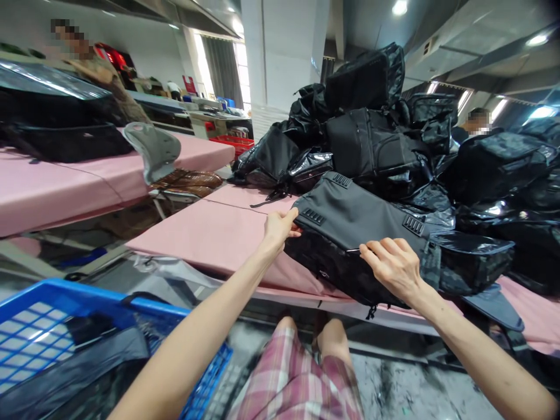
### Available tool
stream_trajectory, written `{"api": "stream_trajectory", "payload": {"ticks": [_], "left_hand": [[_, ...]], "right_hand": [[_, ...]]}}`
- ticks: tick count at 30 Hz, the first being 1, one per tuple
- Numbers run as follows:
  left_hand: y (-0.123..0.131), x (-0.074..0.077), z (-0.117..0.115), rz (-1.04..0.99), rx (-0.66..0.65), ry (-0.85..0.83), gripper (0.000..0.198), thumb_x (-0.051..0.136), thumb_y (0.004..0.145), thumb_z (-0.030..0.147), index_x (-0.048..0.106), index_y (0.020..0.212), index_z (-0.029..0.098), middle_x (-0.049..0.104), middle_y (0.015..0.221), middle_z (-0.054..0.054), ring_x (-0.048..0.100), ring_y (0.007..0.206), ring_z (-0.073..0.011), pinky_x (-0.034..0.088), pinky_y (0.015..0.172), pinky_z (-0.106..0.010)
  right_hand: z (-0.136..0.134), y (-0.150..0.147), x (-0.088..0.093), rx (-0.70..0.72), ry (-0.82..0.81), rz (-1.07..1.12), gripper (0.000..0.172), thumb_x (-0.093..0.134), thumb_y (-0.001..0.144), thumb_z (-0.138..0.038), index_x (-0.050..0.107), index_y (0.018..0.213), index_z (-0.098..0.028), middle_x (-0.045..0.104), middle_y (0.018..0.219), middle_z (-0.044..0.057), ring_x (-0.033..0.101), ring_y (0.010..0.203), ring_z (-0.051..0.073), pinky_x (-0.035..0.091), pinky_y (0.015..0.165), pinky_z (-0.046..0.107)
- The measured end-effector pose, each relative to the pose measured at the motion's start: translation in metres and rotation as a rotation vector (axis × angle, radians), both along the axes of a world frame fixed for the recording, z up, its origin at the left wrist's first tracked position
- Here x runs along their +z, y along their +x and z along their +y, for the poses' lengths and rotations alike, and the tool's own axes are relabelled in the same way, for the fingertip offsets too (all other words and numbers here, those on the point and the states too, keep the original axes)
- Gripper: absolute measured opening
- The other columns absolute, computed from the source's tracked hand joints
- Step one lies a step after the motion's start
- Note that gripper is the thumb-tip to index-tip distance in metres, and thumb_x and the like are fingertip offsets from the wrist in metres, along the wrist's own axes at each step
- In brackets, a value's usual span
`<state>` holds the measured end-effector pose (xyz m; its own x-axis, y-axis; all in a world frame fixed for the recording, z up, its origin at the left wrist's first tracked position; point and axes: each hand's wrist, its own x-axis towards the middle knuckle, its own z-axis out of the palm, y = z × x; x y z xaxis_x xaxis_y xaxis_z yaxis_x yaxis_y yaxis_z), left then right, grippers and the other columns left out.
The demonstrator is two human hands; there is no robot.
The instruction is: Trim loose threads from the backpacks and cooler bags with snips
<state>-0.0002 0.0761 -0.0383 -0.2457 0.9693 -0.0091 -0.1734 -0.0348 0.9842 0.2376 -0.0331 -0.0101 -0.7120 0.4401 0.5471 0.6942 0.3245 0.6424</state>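
The black bag (350, 227) lies flat at the near edge of the pink tabletop (210, 233), just in front of a heap of black bags (371, 134). The left hand (277, 228) has its grip pinched on the bag's left corner, while the right hand (394, 267) rests on its top panel, its grip pinching a thin edge there. A blue crate (35, 326) stands low on the left.
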Motion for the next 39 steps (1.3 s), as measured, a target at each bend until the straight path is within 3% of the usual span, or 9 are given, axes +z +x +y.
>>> {"api": "stream_trajectory", "payload": {"ticks": [7, 13, 20, 25, 39], "left_hand": [[-0.001, -0.003, -0.001, 0.010, 0.003, -0.007, 0.021, 0.058, 0.069, 0.029, 0.053, 0.061, 0.010, 0.049, 0.040, 0.002, 0.055, 0.037, -0.0122, 0.048, 0.035, -0.019], [-0.003, -0.007, -0.002, 0.024, -0.003, -0.009, 0.021, 0.058, 0.067, 0.030, 0.052, 0.059, 0.011, 0.050, 0.041, 0.001, 0.056, 0.039, -0.0131, 0.049, 0.036, -0.020], [-0.003, -0.004, -0.004, 0.035, -0.002, -0.005, 0.022, 0.058, 0.066, 0.030, 0.052, 0.057, 0.012, 0.051, 0.041, 0.000, 0.055, 0.037, -0.0124, 0.049, 0.037, -0.021], [-0.003, -0.004, -0.003, 0.034, 0.002, -0.002, 0.021, 0.058, 0.066, 0.031, 0.053, 0.060, 0.011, 0.051, 0.042, 0.000, 0.055, 0.038, -0.0123, 0.049, 0.037, -0.021], [-0.003, -0.004, -0.004, 0.040, 0.000, -0.018, 0.021, 0.058, 0.066, 0.030, 0.053, 0.059, 0.012, 0.051, 0.042, 0.000, 0.055, 0.038, -0.0125, 0.049, 0.036, -0.021]], "right_hand": [[0.001, -0.007, 0.004, 0.031, -0.057, -0.082, 0.017, 0.046, 0.085, -0.010, 0.061, 0.089, -0.017, 0.064, 0.081, 0.003, 0.044, 0.070, 0.013, 0.026, 0.065, 0.030], [0.003, -0.015, 0.012, 0.058, -0.092, -0.140, 0.016, 0.048, 0.084, -0.009, 0.061, 0.080, -0.017, 0.061, 0.071, 0.002, 0.042, 0.067, 0.013, 0.024, 0.063, 0.030], [0.002, -0.007, 0.013, 0.038, -0.132, -0.065, 0.009, 0.053, 0.084, -0.017, 0.061, 0.081, -0.018, 0.060, 0.068, 0.001, 0.041, 0.066, 0.015, 0.023, 0.062, 0.030], [0.002, -0.006, 0.010, 0.039, -0.158, -0.118, 0.013, 0.049, 0.086, -0.014, 0.061, 0.086, -0.017, 0.063, 0.077, 0.002, 0.042, 0.069, 0.014, 0.024, 0.063, 0.030], [0.005, -0.012, 0.016, 0.024, -0.216, -0.126, 0.015, 0.049, 0.086, -0.015, 0.060, 0.078, -0.018, 0.062, 0.074, 0.002, 0.043, 0.070, 0.014, 0.023, 0.061, 0.031]]}}
